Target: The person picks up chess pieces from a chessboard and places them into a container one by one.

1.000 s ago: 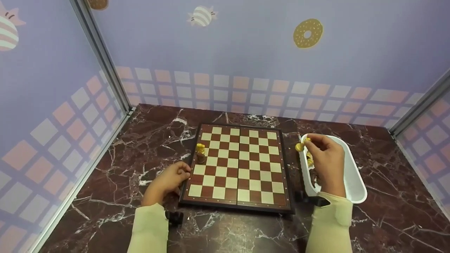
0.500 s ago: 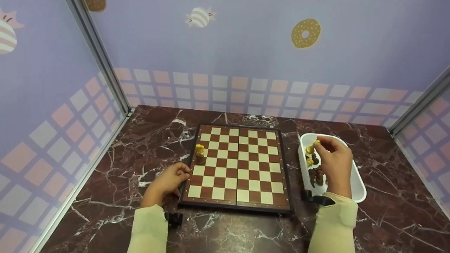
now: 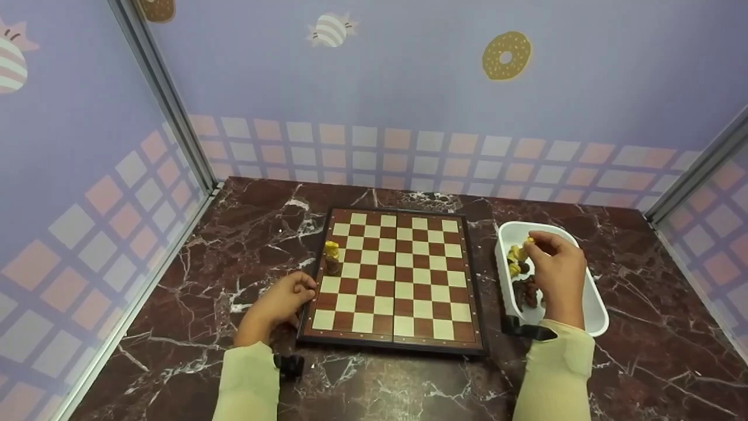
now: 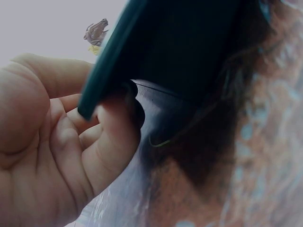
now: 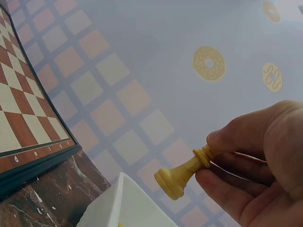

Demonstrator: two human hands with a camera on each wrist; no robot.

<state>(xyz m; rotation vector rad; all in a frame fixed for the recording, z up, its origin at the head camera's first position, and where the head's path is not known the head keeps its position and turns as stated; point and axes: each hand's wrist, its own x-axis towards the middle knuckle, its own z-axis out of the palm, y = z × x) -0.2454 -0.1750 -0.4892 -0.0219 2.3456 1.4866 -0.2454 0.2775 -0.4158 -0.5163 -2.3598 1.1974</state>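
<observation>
My left hand (image 3: 283,298) grips the left edge of a folding chessboard (image 3: 403,275), thumb over the rim and fingers curled beneath, as the left wrist view shows. Near that edge stand a yellow chess piece (image 3: 332,248) and a brown knight (image 4: 97,32). Over a white plastic tub (image 3: 597,307), my right hand (image 3: 558,263) pinches a yellow chess piece (image 5: 182,175) by its upper end. Its round base points away from the fingertips, and its top is hidden between them.
Inside the tub lie yellow pieces (image 3: 514,269) and brown pieces (image 3: 526,292). The tub stands right of the board on a dark red marbled tabletop (image 3: 374,386). Patterned panels (image 3: 350,76) enclose the back and sides.
My right hand has moved right, from the tub's left rim to over its inside, still pinching a yellow piece. My left hand stays at the board's edge.
</observation>
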